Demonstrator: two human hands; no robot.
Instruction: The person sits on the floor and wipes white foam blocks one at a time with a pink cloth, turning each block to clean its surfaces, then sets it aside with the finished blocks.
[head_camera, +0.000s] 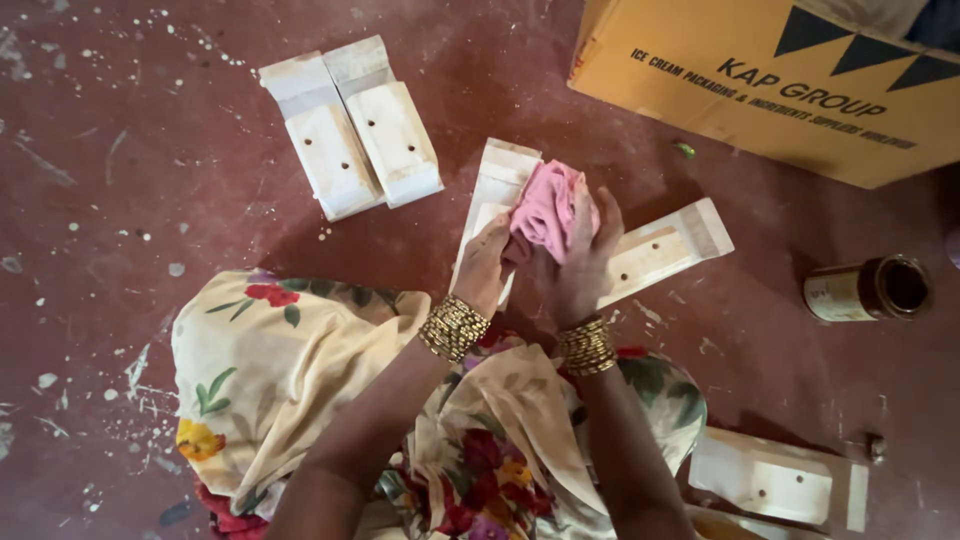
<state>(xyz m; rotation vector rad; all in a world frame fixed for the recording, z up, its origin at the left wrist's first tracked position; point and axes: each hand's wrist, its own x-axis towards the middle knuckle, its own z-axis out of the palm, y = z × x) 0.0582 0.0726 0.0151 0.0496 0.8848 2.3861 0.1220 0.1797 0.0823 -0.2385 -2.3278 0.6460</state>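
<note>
Soft, warm daylight fills the scene, moderately bright, coming mostly from the upper right. The box (770, 80) throws a dark shadow onto the floor (150, 180) along its lower edge, and the wooden blocks (350, 130) cast short soft shadows to their lower left. The tin (868, 288) shows a faint sheen on its rim. Focus is fairly sharp at centre; the hands are slightly motion-blurred. Corners darken a little, and straight edges bow mildly outward.
</note>
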